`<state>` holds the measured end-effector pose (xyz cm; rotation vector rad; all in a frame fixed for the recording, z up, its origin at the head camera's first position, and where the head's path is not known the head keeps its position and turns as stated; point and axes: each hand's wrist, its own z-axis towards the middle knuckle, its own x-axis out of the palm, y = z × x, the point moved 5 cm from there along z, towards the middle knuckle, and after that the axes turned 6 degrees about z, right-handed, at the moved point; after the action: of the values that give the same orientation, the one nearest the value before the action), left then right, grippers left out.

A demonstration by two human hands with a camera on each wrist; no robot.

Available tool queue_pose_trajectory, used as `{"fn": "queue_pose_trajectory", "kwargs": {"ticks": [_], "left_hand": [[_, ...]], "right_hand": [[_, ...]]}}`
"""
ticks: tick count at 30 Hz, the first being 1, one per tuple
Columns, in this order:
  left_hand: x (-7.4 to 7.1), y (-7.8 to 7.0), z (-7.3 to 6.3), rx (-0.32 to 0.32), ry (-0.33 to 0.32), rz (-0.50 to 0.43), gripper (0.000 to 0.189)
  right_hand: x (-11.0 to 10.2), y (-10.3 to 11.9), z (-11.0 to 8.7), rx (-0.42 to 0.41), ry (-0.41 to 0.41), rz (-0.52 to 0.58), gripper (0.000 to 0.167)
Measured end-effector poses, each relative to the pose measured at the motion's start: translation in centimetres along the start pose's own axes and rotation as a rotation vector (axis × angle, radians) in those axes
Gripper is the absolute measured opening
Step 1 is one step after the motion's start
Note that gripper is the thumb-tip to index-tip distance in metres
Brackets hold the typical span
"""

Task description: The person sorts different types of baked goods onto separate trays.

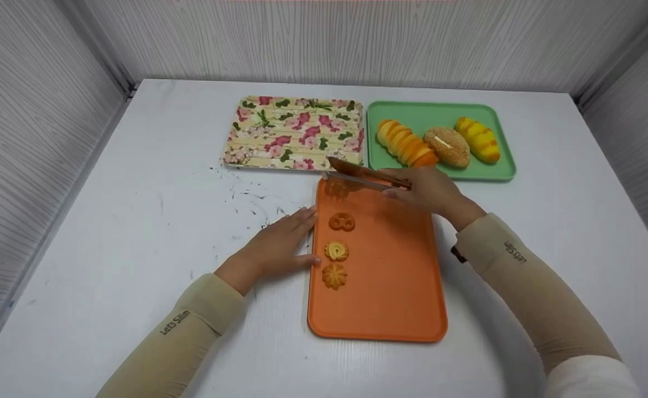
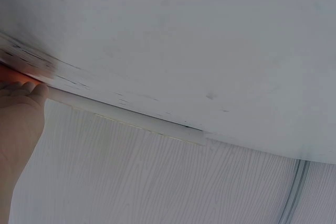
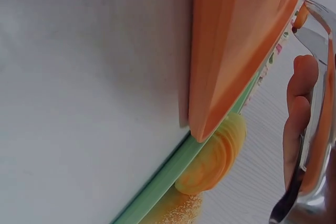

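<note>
Three cookies (image 1: pixel 336 251) line the left edge of the orange tray (image 1: pixel 390 309); a fourth (image 1: pixel 335 190), by the tongs (image 1: pixel 360 170) at the far left corner, seems unreleased. Right hand (image 1: pixel 430 190) grips tongs; left hand (image 1: pixel 276 246), fingers extended, touches the tray.

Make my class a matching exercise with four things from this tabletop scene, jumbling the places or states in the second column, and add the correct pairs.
Things
1. Rectangular cream tray with pink flowers
2. Rectangular green tray
3. Long shiny metal tongs
4. Rectangular orange tray

Places or states
A. Touched at its edge by the person's bare left hand
B. Held in the person's bare right hand
C. Beside the green tray, on its left in the head view
D. Under three golden, elongated bread rolls

Pairs
1-C, 2-D, 3-B, 4-A
</note>
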<state>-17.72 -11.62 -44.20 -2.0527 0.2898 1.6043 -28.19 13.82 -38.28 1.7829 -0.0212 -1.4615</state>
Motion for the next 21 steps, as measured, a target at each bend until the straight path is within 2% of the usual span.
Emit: {"fn": "queue_pose_trajectory", "kwargs": {"ticks": [5,12,21], "left_hand": [[0.1,0.1,0.1,0.001,-0.002,0.001,0.090],[0.0,0.1,-0.1,0.025,-0.025,0.011,0.090],[-0.1,0.1,0.0,0.031,-0.033,0.017,0.091]], "right_hand": [[-0.1,0.2,1.0,0.044,-0.026,0.011,0.048],[0.2,1.1,3.0,0.051,-0.054,0.020,0.046],[1.8,1.7,5.2,0.143,-0.032,0.043,0.047]]}}
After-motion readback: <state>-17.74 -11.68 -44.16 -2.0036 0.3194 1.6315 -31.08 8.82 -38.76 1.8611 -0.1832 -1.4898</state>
